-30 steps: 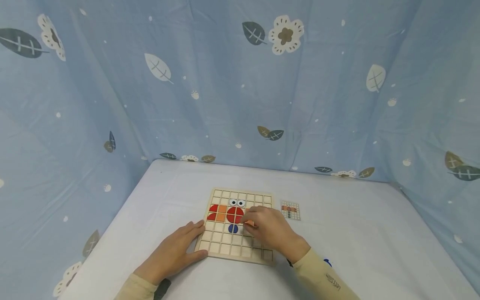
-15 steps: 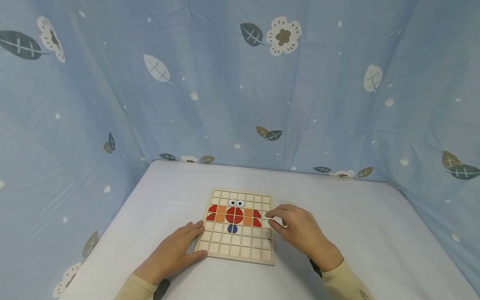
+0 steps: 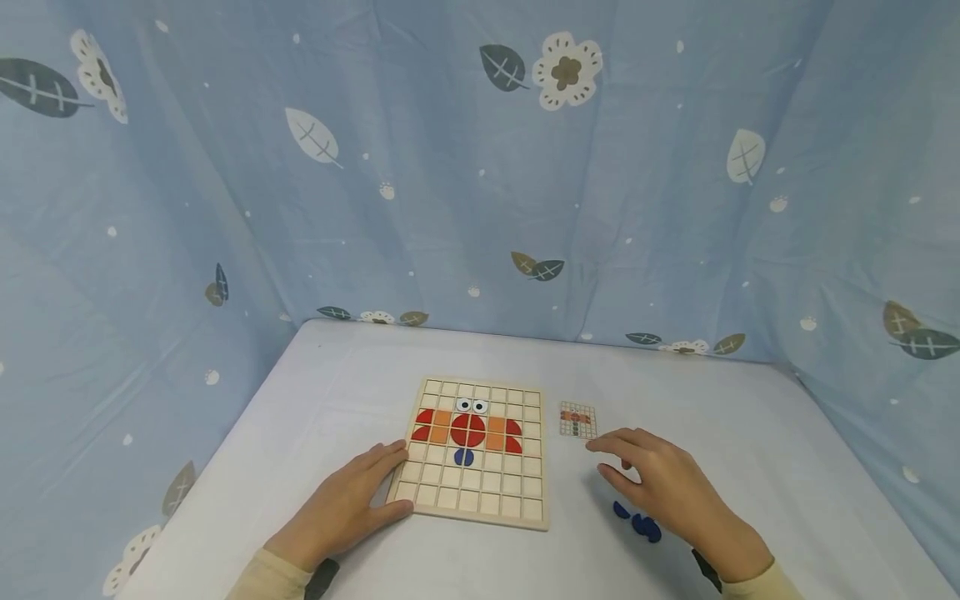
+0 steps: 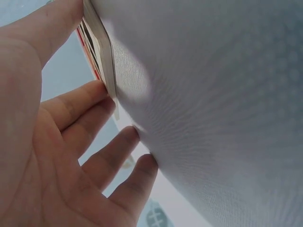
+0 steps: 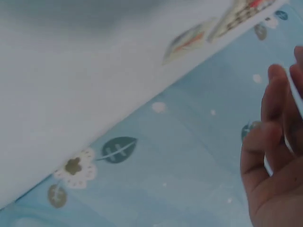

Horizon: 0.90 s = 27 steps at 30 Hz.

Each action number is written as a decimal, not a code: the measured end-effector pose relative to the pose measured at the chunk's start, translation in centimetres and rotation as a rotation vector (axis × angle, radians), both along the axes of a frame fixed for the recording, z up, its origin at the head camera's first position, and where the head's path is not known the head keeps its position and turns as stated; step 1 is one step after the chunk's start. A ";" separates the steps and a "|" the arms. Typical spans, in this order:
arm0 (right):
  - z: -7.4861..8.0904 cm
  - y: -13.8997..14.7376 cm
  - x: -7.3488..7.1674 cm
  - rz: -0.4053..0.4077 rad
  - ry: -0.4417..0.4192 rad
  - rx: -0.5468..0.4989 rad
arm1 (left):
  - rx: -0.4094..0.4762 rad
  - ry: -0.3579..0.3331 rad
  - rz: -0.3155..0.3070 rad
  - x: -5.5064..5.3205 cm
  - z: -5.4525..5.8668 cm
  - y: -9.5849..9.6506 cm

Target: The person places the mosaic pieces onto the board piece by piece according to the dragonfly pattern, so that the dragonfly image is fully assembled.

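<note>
My left hand [image 3: 352,504] rests at the left edge and near corner of a wooden grid board [image 3: 491,517], fingers mostly straight. In the left wrist view, fingertips [image 4: 102,90] touch the board's side [image 4: 106,56]. Set in the board are a red disc [image 3: 468,430] of several pieces, orange squares [image 3: 496,433], red quarter-round pieces [image 3: 513,436], two eye pieces [image 3: 472,406] and a small blue disc [image 3: 463,457]. Right of the board my right hand [image 3: 667,483] hovers with loosely bent fingers, holding nothing visible. Below its fingers lie loose blue rounded pieces [image 3: 621,509], partly overlapping.
A small pattern card [image 3: 578,420] lies right of the board, printed with a similar figure on a grid. White cloth [image 3: 360,358] covers the table. Blue patterned curtain [image 3: 420,200] hangs along the back and both sides.
My right hand has moved right, off the board and past the card, uncovering the orange and red pieces on the board's right side and the loose blue pieces. The left hand stays put.
</note>
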State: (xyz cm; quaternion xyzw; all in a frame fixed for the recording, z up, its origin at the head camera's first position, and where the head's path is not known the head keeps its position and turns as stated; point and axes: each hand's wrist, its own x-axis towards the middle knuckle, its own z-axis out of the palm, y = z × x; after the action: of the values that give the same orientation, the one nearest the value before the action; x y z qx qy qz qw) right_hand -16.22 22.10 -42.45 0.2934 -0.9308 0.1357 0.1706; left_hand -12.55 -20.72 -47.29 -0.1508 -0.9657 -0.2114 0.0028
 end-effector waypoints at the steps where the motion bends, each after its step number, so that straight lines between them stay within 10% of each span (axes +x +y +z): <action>1: -0.2 0.3 0.2 0.011 -0.015 0.017 | 0.003 0.001 -0.003 0.0 0.0 0.0; 14: -2.7 3.8 1.2 0.153 -0.247 0.100 | 0.008 -0.030 0.010 0.2 0.1 -0.1; 27: -3.4 4.0 0.8 0.199 -0.242 0.070 | 0.002 -0.039 0.016 0.2 0.2 0.1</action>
State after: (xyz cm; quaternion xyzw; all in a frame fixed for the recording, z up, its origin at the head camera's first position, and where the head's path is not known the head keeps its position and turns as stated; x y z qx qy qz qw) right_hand -15.39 26.14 -45.88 0.3715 -0.9151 0.1537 0.0324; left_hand -12.32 -20.61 -47.14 -0.1392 -0.9665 -0.2153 -0.0140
